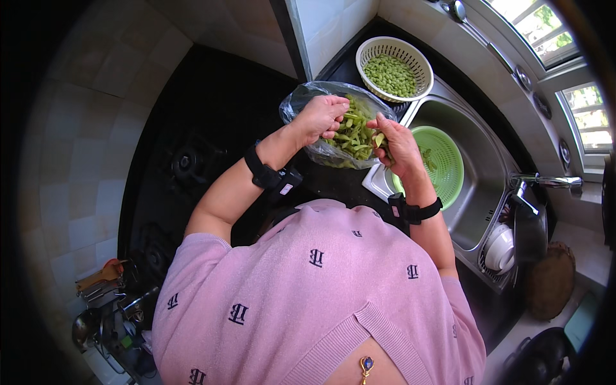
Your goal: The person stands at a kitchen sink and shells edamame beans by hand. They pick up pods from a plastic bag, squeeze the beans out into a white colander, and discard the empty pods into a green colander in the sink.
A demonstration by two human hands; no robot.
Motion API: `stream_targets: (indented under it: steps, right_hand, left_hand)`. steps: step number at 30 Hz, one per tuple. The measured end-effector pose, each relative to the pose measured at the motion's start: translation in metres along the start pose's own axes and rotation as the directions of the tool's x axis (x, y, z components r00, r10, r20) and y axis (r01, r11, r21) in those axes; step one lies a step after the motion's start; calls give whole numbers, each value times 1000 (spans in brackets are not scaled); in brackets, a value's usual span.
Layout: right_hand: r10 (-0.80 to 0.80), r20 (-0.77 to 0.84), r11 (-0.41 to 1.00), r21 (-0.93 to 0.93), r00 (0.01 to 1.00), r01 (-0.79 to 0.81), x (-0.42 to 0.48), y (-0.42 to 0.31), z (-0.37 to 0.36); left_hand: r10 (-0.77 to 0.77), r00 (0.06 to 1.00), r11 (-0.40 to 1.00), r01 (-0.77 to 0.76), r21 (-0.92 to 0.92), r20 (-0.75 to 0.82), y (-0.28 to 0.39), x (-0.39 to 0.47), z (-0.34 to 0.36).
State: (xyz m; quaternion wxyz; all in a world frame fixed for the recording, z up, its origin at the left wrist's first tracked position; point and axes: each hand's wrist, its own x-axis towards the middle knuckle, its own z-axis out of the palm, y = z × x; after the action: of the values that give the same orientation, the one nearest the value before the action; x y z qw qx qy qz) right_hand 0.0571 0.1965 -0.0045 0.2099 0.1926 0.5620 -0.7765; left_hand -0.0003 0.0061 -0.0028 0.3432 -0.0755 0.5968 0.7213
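Observation:
A clear plastic bag (315, 91) full of green bean pods (357, 134) lies open on the dark countertop. Over the bag's left side is my left hand (323, 118), its fingers curled with the fingertips pinched together; whether something small is between them cannot be told. My right hand (395, 144), at the bag's right edge, is closed around several green pods (380, 140). Behind the bag stands a cream plastic basket (426, 72) holding shelled green beans (390, 75). Partly behind my right forearm, a light green colander (450, 163) with some green pieces inside sits in the sink.
The steel sink (486, 144) has a faucet (546, 182) on its right. White bowls (500, 248) stand in a rack near a dark pan (531, 231) and a round wooden board (550, 281). Gas burners (184, 161) are at left; utensils (101, 279) crowd the lower left.

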Motion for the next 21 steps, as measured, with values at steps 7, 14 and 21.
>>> stream_targets:
  steps: [7, 14, 21]
  right_hand:
    - [-86, -35, 992, -99, 996, 82, 7, 8, 4]
    - [-53, -58, 997, -64, 997, 49, 0, 5, 7]
    - [-27, -21, 997, 78, 999, 28, -3, 6, 9]
  left_hand:
    - [22, 992, 939, -63, 337, 123, -4, -13, 25]
    - [34, 990, 902, -90, 422, 138, 3, -19, 33]
    - [106, 987, 988, -118, 102, 119, -8, -12, 34]
